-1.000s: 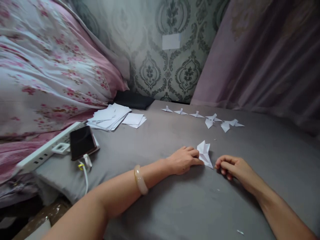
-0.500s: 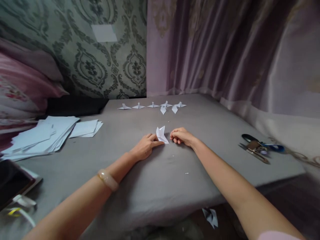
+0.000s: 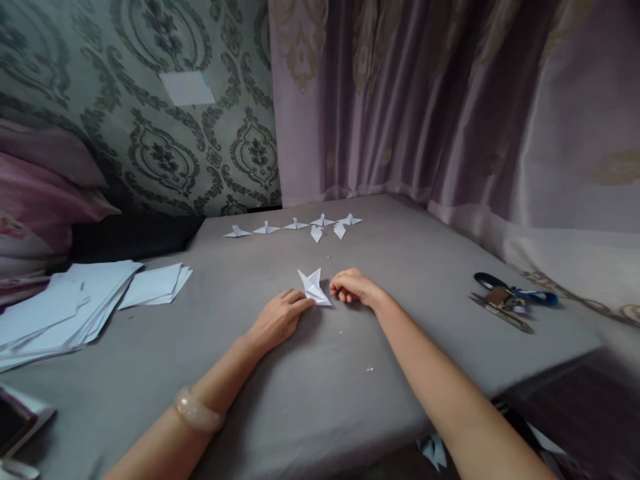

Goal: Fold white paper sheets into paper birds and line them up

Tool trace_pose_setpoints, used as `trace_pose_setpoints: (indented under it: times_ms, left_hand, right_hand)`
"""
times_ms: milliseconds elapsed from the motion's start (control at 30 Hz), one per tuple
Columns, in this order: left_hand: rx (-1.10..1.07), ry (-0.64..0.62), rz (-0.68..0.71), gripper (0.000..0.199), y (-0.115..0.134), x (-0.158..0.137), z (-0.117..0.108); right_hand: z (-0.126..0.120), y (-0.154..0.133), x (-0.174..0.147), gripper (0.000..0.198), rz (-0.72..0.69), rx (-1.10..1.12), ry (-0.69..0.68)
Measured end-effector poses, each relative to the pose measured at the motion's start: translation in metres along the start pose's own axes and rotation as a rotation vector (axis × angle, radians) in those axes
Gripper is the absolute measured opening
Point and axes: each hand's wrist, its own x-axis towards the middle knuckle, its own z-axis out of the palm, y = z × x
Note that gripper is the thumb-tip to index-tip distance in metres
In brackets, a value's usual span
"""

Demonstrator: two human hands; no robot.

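Observation:
A white folded paper piece (image 3: 314, 289) with pointed flaps is on the grey cloth in front of me. My left hand (image 3: 281, 317) grips its near left edge, thumb along the bottom side, fingers partly hidden behind it. Just right of the paper, my right hand (image 3: 354, 288) is closed, its fingers curled in. A small gap separates it from the paper, and nothing shows in it. Farther back stands a row of folded paper birds (image 3: 295, 224), with two smaller folded pieces (image 3: 317, 233) in front of its right end.
White paper sheets (image 3: 85, 293) and a smaller stack (image 3: 153, 285) lie at left. A phone-like dark device (image 3: 15, 420) is at the lower left edge. Scissors (image 3: 501, 313) and keys with a blue strap (image 3: 535, 297) lie at right. Paper scraps (image 3: 370, 369) dot the cloth.
The head view has shifted, so the scene sits lower and farther left. Both hands stay at the folded paper, whose flaps look spread a little wider. The left hand keeps its hold.

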Motion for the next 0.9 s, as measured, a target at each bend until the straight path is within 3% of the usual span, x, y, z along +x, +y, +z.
trace_pose_setpoints:
  times_ms: [100,200,367,500,600,733,833,900]
  left_hand:
    - [0.066,0.11,-0.096,0.037,0.003,-0.001,-0.002]
    - [0.16,0.194,-0.106,0.038,0.004,0.004,-0.009]
    - [0.148,0.091,-0.07,0.052,0.001,0.014,-0.014]
    - [-0.022,0.077,-0.155,0.04,-0.004,0.014,-0.01]
    - [-0.344,0.216,-0.375,0.027,-0.001,0.014,-0.013]
    - [-1.091,0.496,-0.724,0.029,0.009,0.015,-0.025]
    - [-1.533,0.54,-0.786,0.039,0.013,0.014,-0.032]
    - [-1.667,0.488,-0.785,0.04,0.014,0.012,-0.034]
  right_hand:
    - [0.002,0.004,-0.003,0.008,-0.035,0.007,0.019]
    - [0.004,0.007,-0.005,0.009,-0.058,0.011,0.029]
    - [0.006,0.009,-0.006,0.01,-0.096,0.015,0.023]
    - [0.006,0.011,-0.008,0.011,-0.12,0.021,0.015]
    - [0.004,0.011,-0.01,0.015,-0.145,0.03,0.015]
    - [0.005,0.005,-0.016,0.018,-0.255,0.109,0.057]
    - [0.009,-0.003,-0.026,0.02,-0.408,0.157,0.096]
    - [0.012,-0.007,-0.033,0.022,-0.494,0.095,0.117]
